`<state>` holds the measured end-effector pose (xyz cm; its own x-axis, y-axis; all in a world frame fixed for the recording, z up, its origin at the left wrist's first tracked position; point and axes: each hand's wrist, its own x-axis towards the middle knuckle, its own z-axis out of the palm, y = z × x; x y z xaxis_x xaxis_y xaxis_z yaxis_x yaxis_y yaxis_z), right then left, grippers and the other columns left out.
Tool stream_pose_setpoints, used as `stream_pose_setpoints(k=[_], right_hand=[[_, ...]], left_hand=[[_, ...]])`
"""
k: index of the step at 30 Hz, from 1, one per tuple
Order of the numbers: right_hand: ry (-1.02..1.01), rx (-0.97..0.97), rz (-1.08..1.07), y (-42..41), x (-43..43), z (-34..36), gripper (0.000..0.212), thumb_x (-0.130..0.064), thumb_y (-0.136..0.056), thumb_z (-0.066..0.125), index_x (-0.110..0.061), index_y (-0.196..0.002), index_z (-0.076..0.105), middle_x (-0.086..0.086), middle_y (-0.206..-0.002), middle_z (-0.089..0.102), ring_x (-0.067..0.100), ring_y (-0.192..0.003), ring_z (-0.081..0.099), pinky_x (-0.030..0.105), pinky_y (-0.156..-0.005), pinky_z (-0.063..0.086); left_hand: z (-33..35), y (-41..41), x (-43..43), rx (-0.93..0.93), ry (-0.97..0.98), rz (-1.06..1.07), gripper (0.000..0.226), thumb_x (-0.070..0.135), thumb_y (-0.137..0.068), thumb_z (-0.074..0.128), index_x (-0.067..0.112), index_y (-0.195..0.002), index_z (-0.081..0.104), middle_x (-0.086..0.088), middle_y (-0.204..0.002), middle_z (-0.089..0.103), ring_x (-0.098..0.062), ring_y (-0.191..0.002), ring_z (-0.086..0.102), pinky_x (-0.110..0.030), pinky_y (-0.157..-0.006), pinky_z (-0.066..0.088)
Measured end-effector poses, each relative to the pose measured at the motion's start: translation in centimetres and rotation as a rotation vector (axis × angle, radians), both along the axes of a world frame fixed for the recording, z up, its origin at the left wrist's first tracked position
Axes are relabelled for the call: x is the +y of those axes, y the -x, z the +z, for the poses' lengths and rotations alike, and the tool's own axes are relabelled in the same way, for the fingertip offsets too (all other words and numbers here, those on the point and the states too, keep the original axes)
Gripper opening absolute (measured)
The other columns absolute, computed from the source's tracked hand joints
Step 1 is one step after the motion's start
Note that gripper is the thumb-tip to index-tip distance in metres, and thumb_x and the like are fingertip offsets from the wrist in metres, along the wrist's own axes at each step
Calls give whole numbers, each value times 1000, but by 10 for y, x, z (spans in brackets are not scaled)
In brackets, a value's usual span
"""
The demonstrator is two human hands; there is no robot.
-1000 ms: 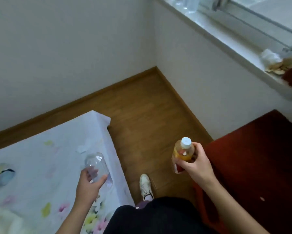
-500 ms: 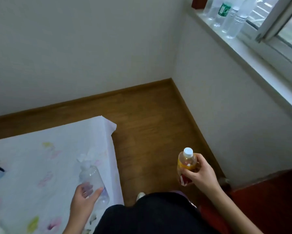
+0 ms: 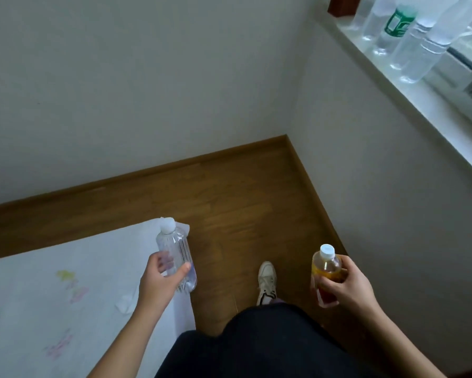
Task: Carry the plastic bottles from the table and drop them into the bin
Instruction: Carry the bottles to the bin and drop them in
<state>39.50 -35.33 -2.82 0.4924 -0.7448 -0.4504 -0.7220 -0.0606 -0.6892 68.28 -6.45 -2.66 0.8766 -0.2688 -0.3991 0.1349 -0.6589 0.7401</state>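
My left hand grips a clear plastic bottle with a white cap, held over the right corner of the table, which has a white floral cloth. My right hand holds an orange drink bottle with a white cap and a red label, out over the wooden floor. No bin is in view.
Several clear plastic bottles stand on the windowsill at the upper right. White walls meet in a corner ahead over wooden floor. My white shoe and dark trousers show below.
The view has swung left and up, so the red surface at the right is gone and the windowsill bottles show. My left hand has lifted the clear bottle toward the table corner.
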Motion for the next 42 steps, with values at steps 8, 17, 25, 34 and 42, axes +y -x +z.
stream_pose_setpoints(k=[8,17,25,34,42], right_hand=[[-57,-36,377,-185,-77,9,61,-40,-68,86,-32,-120,55,-12,-105,69,6,-98,67,31,-83,59],[-19,-44,665,-407,-97,19,59,-40,-70,84,-34,-118,50,-17,-104,62,2,-94,61,21,-77,50],[124,84,606,-518,-141,2,63,-46,-68,83,-29,-121,54,-16,-99,65,5,-89,65,20,-70,52],[137,198,601,-659,-189,-14,70,-43,-73,82,-17,-130,53,-12,-99,58,8,-82,59,22,-66,46],[-24,141,818,-867,-176,-19,74,-51,-61,84,-29,-125,54,-4,-112,66,19,-99,65,40,-85,55]], left_hand=[[-4,-55,-18,37,-64,315,54,35,-77,83,23,-119,53,0,-118,63,-22,-111,62,-38,-90,54],[-36,-128,21,163,-82,694,54,31,-68,90,16,-110,59,-4,-107,70,-27,-101,69,-43,-91,53],[-27,-296,-35,181,6,647,48,31,-73,87,18,-111,60,-1,-108,67,-24,-104,64,-41,-90,51],[6,-478,-79,119,127,569,49,31,-79,81,31,-119,52,12,-109,57,-6,-94,55,-23,-64,44],[-4,-557,-46,133,67,767,56,33,-77,82,18,-123,54,-2,-111,66,-22,-99,68,-30,-72,54]])
